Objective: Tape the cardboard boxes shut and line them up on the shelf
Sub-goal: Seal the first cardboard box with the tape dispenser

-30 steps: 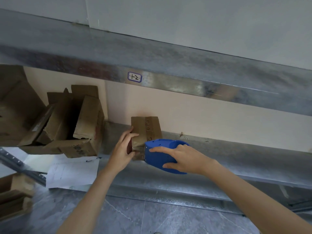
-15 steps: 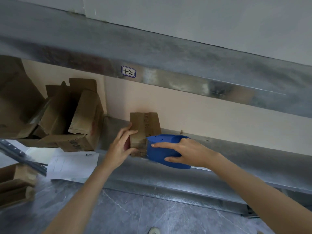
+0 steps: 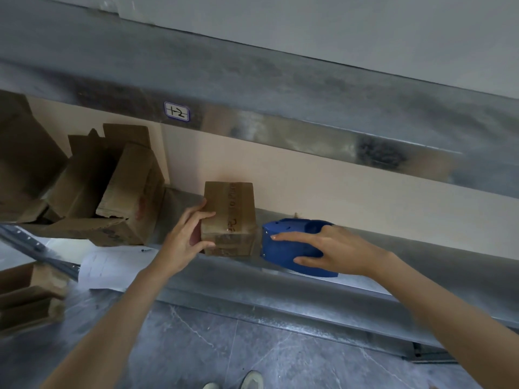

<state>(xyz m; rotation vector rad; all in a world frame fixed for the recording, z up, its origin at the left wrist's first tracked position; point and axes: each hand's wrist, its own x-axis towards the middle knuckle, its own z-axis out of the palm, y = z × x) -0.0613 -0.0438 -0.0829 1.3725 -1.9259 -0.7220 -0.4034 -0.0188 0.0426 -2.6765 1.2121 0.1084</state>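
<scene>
Between our hands, on the grey metal shelf (image 3: pixel 421 258), sits the small brown cardboard box (image 3: pixel 230 211), long axis pointing away from us. Our left hand (image 3: pixel 186 242) clasps its left edge with curled fingers (image 3: pixel 196 217). Our right hand (image 3: pixel 337 251) grips the blue plastic tape dispenser (image 3: pixel 283 244) just beside it.

Two bare hands in shot, left hand (image 3: pixel 188 240) and right hand (image 3: pixel 337 254). The forearms (image 3: pixel 112 318) are uncovered all the way back to the frame edge at 7 and 4 o'clock. Down at 6 o'clock, the rounded toes of two shoes (image 3: pixel 252 381) peek in, pale-rimmed, greyish on top, slightly blurred.
</scene>
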